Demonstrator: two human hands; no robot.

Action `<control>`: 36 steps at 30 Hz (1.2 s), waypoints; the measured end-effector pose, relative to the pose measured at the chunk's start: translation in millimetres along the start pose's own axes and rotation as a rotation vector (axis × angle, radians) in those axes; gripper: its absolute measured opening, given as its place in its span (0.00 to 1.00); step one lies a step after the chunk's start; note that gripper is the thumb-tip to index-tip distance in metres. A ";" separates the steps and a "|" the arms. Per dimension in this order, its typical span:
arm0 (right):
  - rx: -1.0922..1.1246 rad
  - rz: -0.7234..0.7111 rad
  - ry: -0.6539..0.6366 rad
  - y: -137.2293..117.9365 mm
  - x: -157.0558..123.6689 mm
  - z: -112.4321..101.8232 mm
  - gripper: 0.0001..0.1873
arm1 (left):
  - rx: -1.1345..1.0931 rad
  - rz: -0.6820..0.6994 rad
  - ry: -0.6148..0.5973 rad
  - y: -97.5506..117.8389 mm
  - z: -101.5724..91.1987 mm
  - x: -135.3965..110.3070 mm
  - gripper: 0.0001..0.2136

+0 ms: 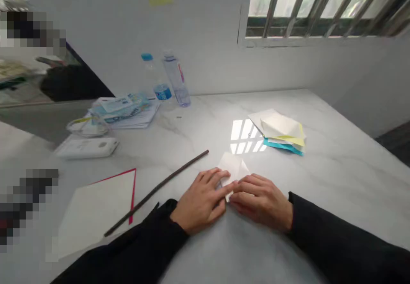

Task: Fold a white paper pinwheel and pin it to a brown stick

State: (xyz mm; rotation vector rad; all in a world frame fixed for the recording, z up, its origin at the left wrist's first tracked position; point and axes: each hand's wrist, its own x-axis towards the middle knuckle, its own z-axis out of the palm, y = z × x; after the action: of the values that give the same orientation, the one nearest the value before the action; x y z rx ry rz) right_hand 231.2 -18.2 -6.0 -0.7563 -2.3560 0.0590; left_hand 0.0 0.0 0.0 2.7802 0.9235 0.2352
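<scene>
A small folded white paper [233, 167] lies on the white marble table [336, 177] in front of me. My left hand [201, 200] rests palm down with its fingers laid flat over the paper's near left edge. My right hand [261, 198] lies beside it, fingers stretched toward the left and pressing the paper's near edge. The fingertips of both hands meet on the paper. Both sleeves are black. The near part of the paper is hidden under my fingers.
A long thin dark stick [156, 190] lies diagonally to the left, across a white sheet with a red edge [96, 209]. A stack of white, yellow and teal papers [282, 134] sits at right. Two plastic bottles [171, 79], packets and a white device [86, 147] stand at back left.
</scene>
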 end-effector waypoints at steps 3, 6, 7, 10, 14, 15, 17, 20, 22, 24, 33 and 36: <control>-0.033 0.005 0.003 -10.0 -0.4 -1.0 0.02 | 0.002 0.004 0.005 -0.7 -0.3 2.0 0.26; -0.069 0.011 0.029 -16.6 -1.0 -3.8 0.02 | -0.001 0.006 0.012 -0.1 -1.8 2.7 0.25; -0.083 0.010 0.036 -17.8 -1.1 -4.8 0.03 | -0.002 0.007 0.013 0.3 -2.4 2.8 0.25; -0.123 0.006 0.029 -19.3 -1.1 -6.0 0.03 | -0.004 0.005 0.011 1.1 -3.7 2.8 0.25; -0.178 0.014 0.014 -19.7 -1.1 -2.8 0.04 | -0.009 0.006 0.017 0.8 -3.3 2.6 0.24; -0.191 0.019 0.012 -19.9 -1.2 -1.9 0.04 | -0.010 0.008 0.019 0.6 -3.1 2.6 0.24; -0.208 0.026 0.006 -20.4 -1.6 -0.7 0.05 | -0.013 0.011 0.024 0.6 -3.0 2.5 0.24; -0.216 0.013 -0.009 -21.2 -1.2 -0.8 0.07 | -0.015 0.010 0.026 1.0 -3.6 2.5 0.24; -0.219 -0.002 -0.014 -21.9 0.1 -1.5 0.09 | -0.018 0.007 0.027 1.4 -4.0 2.6 0.23; -0.220 -0.011 -0.023 -22.8 1.8 -2.3 0.11 | -0.021 0.006 0.030 1.7 -4.2 2.5 0.23; -0.180 -0.012 -0.042 -25.4 3.6 -0.9 0.11 | -0.038 -0.002 0.014 2.1 -4.3 2.1 0.21; -0.167 0.006 -0.064 -24.3 1.5 2.7 0.11 | -0.036 -0.004 0.022 2.8 -5.1 2.6 0.20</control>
State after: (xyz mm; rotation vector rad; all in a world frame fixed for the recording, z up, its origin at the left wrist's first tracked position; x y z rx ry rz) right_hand 216.4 -37.3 -1.7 -0.8523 -2.4420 -0.1139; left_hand 2.5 0.1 5.8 2.7476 0.9207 0.2791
